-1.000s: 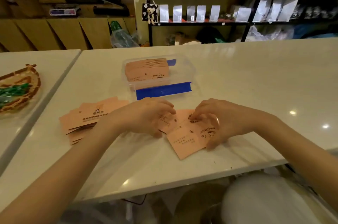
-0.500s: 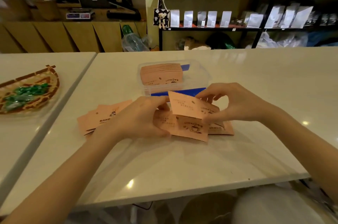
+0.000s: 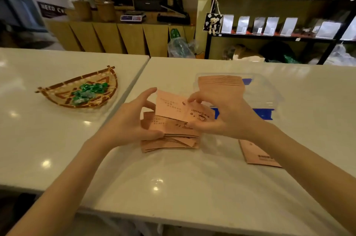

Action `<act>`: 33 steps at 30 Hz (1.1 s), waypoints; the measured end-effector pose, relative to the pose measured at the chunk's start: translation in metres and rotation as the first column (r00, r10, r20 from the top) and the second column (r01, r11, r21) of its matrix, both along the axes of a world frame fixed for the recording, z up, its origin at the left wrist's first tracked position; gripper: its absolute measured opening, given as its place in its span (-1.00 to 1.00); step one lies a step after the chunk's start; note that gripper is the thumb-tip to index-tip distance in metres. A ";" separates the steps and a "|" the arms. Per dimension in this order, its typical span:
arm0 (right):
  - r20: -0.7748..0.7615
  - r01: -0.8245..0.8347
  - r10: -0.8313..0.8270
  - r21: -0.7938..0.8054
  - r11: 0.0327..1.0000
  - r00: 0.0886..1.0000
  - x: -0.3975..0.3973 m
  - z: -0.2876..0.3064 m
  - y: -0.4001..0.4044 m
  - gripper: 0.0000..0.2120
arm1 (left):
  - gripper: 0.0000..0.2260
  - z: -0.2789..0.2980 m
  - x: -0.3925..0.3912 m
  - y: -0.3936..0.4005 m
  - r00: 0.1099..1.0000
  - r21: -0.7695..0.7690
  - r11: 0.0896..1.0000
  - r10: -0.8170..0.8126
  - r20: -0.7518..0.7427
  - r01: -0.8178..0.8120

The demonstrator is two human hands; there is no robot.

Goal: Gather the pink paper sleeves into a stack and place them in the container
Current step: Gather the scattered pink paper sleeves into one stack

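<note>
Pink sleeve (image 3: 173, 106) pinched between right fingers (image 3: 194, 99)

Dim warm light, tabletop (image 3: 173, 187) glare, blurred edges

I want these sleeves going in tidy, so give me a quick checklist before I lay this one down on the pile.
1. Right hand has the raised sleeve: ok.
2. Left hand steadies the pile: ok.
3. Pile edges squared: not ok, fanned out.
4. All loose sleeves gathered: not ok, stray sleeve lies under the right forearm.
5. Clear container open with room: ok.
6. Print facing the same way: cannot tell.
</note>
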State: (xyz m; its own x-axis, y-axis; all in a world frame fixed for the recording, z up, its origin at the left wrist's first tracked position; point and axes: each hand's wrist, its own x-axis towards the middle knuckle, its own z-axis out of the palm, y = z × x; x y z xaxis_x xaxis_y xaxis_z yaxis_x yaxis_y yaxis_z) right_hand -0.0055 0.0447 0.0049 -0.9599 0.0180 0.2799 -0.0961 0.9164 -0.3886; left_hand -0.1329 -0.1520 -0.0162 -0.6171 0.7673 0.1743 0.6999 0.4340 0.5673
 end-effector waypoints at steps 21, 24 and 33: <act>0.056 -0.103 0.091 0.244 0.964 0.994 -0.014 -0.018 -0.008 -0.49 | -0.23 0.005 0.005 0.003 0.986 -0.040 0.987 -0.159 -0.048 0.157; 0.007 -0.053 0.053 0.167 0.985 0.999 0.002 -0.013 0.004 -0.48 | -0.25 0.014 0.018 0.024 0.962 -0.036 0.972 -0.235 -0.136 0.232; 0.014 0.189 -0.189 0.023 0.982 0.982 0.084 -0.005 0.064 -0.40 | -0.26 0.015 0.070 0.094 0.881 -0.069 0.901 -0.434 -0.186 0.429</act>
State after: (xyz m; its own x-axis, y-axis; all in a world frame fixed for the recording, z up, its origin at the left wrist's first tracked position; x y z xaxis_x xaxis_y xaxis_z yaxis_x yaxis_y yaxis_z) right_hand 0.0784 0.1086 -0.0003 -0.9440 0.1939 0.2669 0.0857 0.9254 -0.3692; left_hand -0.0626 -0.0583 -0.0017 -0.1801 0.9557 0.2328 0.9151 0.0760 0.3961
